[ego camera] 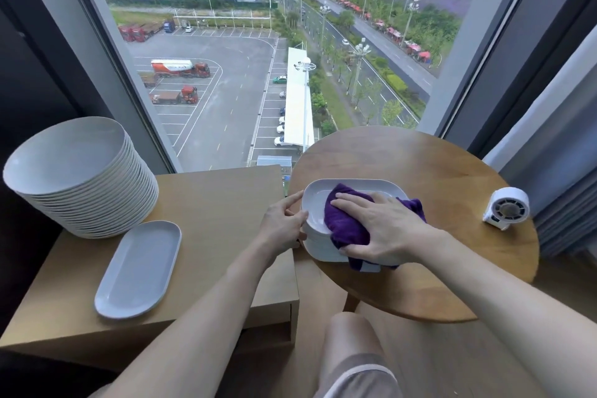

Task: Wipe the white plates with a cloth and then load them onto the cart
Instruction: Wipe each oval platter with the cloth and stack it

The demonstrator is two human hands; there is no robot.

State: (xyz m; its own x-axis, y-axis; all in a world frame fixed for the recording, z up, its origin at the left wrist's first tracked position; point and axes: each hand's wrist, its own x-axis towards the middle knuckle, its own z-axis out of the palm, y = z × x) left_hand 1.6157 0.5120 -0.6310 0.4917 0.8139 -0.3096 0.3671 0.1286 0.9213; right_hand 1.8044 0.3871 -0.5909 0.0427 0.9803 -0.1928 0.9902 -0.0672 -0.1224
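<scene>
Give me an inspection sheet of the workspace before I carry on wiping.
Surface: round table, with a wooden stand beside it on the left.
Job's things: purple cloth on the top plate of a stack on the table; pile of round plates and one oval plate on the stand.
Clutter: small white fan on the table.
Hands: left hand pinches the top plate's rim; right hand presses the cloth.
Cables: nothing seen.
Surroundings: window ahead, curtain at right.

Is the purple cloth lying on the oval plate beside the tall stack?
No, the right hand presses the purple cloth onto the rectangular plate on the round table, and the oval plate holds nothing.
</scene>
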